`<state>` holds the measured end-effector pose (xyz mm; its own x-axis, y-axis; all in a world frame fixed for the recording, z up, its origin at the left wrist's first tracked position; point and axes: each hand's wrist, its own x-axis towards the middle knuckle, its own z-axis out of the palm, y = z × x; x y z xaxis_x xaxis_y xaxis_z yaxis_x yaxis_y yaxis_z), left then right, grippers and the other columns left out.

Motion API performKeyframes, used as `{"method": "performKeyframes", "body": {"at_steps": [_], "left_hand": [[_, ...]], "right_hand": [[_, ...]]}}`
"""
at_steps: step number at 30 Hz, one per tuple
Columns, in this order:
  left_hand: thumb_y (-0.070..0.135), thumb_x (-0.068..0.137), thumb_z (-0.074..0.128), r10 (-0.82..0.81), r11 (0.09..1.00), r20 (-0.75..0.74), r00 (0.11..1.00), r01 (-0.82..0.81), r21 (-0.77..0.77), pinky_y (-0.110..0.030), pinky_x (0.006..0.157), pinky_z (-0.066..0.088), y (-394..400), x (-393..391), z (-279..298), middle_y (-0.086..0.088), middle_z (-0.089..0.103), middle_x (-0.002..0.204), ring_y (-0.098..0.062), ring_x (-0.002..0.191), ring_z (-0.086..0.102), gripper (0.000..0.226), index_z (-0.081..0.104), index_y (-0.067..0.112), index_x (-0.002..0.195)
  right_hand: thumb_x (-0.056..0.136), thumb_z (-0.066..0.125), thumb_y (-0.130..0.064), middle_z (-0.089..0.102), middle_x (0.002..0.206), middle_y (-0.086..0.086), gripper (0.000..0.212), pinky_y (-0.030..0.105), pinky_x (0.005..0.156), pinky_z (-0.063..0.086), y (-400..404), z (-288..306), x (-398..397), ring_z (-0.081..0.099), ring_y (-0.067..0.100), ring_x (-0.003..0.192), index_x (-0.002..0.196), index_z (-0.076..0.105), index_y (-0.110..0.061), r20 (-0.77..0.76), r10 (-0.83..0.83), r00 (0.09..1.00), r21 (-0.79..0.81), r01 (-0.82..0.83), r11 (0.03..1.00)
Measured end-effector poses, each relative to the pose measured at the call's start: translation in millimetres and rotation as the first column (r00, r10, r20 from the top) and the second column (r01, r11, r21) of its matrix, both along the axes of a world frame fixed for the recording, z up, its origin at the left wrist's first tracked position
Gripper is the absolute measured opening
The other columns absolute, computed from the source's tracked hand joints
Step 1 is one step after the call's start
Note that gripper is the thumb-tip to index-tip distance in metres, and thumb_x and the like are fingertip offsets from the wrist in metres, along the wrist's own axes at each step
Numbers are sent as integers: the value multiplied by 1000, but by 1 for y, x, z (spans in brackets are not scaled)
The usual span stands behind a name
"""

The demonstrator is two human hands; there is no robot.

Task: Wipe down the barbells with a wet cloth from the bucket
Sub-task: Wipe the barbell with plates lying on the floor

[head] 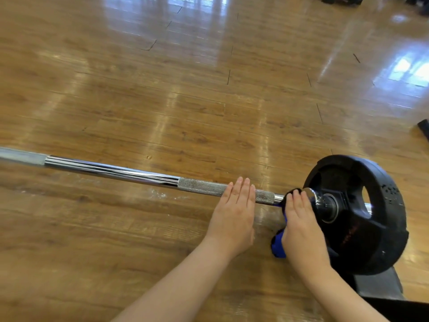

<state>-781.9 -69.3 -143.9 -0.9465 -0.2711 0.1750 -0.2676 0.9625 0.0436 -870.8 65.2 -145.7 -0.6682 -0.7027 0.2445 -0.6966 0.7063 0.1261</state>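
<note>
On the wooden floor (162, 108): 1 barbell (111, 169), plate (362, 212) at right. Right hand (299, 219) fingers clamp blue cloth (278, 246) against the collar; left hand (234, 212) flat, fingers together, steadies the bar. Advice — wrap fully, twist, then slide leftward.

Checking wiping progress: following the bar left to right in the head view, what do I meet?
Smooth chrome bar → knurled grip section → left hand → right hand with the blue cloth → black weight plate.
</note>
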Motion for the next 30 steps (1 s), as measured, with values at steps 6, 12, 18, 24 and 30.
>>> {"method": "performKeyframes", "body": {"at_steps": [6, 12, 18, 24, 30], "left_hand": [[39, 61, 73, -35, 999, -4, 999, 35, -21, -39, 108, 32, -5, 1, -1, -16, 55, 133, -28, 126, 51, 79, 56, 1, 128], [42, 61, 73, -11, 1000, 6, 1000, 11, -13, -39, 109, 28, -3, 0, 0, -16, 53, 135, -28, 129, 48, 84, 53, 1, 131], [45, 60, 74, -18, 1000, 18, 1000, 18, -25, -40, 109, 29, -4, 2, 1, -17, 51, 137, -29, 130, 47, 88, 51, 0, 132], [43, 55, 77, -10, 1000, 7, 1000, 10, 2, -40, 108, 31, -2, 1, 0, -17, 54, 134, -29, 127, 49, 89, 54, 0, 129], [43, 57, 76, -21, 1000, 13, 1000, 21, -1, -39, 108, 31, -3, 1, 1, -17, 54, 134, -29, 127, 49, 86, 55, 0, 129]], "right_hand": [[60, 58, 19, 56, 121, 32, 57, 36, 109, 11, -7, -2, -3, 51, 45, 118, 117, 54, 17, 4, 46, 999, -24, -46, 999], [44, 75, 18, 59, 114, 34, 70, 47, 108, 31, -10, 1, -2, 55, 49, 110, 111, 57, 19, 5, -6, 1000, 14, 6, 1000], [42, 73, 18, 58, 118, 32, 74, 37, 109, 11, -6, 5, 2, 53, 48, 113, 114, 56, 17, 37, 33, 999, 41, -35, 999], [47, 73, 18, 57, 116, 35, 68, 41, 112, 17, -7, 2, -4, 53, 50, 113, 113, 55, 20, 1, 16, 1000, 35, -16, 999], [51, 72, 18, 58, 122, 27, 68, 45, 107, 35, -6, 0, -2, 53, 42, 117, 117, 57, 12, 60, 68, 996, -27, -66, 997]]}}
